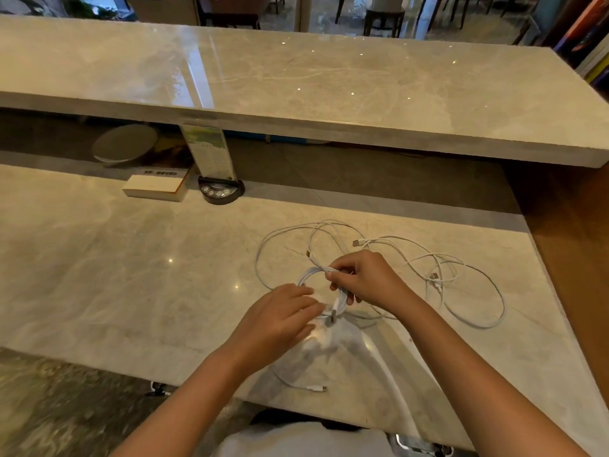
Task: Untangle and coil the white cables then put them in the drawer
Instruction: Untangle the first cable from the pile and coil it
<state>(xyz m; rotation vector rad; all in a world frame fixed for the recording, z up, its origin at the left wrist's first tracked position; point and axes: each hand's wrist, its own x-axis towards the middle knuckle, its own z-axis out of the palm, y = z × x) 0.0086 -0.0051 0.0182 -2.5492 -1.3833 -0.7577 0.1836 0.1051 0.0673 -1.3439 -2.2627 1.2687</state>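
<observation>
The marble surface (131, 258) carries a loose tangle of white cables (461, 278), spread to the right of and beyond both hands, its long run stretching away rightward, so the right hand is nearer to it. A small coil (308, 275) sits between the hands: the right hand (365, 278) is closed around its top, pinching the bunched loops, while the left hand (283, 318) lies half open against its lower side, fingers on the cable near a plug (331, 319). No drawer is visible
</observation>
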